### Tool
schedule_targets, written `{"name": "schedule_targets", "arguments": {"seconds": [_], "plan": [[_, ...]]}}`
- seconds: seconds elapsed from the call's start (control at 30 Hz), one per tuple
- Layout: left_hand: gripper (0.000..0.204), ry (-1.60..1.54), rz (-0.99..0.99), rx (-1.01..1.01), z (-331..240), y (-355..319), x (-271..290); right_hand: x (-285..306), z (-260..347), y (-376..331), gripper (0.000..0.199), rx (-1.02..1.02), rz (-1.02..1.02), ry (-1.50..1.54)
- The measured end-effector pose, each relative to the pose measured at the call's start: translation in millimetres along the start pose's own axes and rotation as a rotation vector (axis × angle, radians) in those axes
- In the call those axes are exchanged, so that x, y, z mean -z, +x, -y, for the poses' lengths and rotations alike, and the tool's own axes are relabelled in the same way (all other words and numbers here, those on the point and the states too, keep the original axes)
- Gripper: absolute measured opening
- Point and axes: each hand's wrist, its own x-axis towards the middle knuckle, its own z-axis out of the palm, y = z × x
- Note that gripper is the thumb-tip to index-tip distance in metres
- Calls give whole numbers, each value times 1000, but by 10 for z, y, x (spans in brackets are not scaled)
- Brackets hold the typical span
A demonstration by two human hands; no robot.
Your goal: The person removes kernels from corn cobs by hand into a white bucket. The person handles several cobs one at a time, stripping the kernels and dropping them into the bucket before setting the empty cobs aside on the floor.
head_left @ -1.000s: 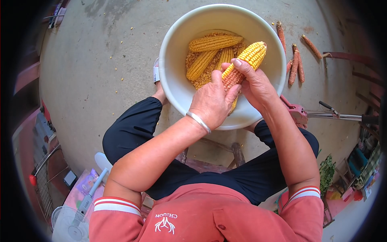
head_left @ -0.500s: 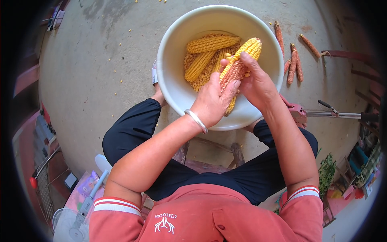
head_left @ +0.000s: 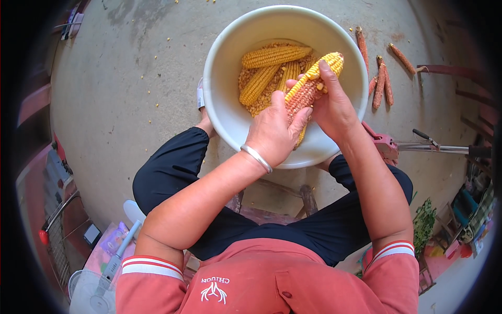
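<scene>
Both my hands hold one ear of corn (head_left: 306, 94) tilted over a big pale tub (head_left: 222, 112). Its far end and left edge still carry yellow kernels, while the middle is bare reddish cob. My left hand (head_left: 274, 128), with a silver bangle (head_left: 256, 158) at the wrist, is closed around the near end. Around the right side, my right hand (head_left: 334, 107) is closed with its thumb along the kernels. Inside the tub, several whole yellow ears (head_left: 276, 55) lie on loose kernels (head_left: 263, 104). The lower part of another ear is partly hidden beneath my hands.
Several stripped cobs (head_left: 380, 83) lie on the concrete floor right of the tub. Scattered kernels dot the floor at left. A pink object with a metal bar (head_left: 434, 148) stands at the right. A small fan (head_left: 94, 293) is at the lower left, and a wooden stool (head_left: 308, 200) sits beneath me.
The held ear has shifted slightly to the right, its far end dipping a little. My right thumb has straightened along the kernels, and my left hand has shifted only slightly.
</scene>
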Motion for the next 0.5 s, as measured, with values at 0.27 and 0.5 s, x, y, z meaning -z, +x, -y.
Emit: {"name": "schedule_targets", "arguments": {"seconds": [0.27,0.5], "plan": [[45,-12,35,-4,77,0,6,216,-164,108,44,104,-44,-387],[43,43,20,-2,32,17,46,53,-137,53,46,95,-95,-295]]}}
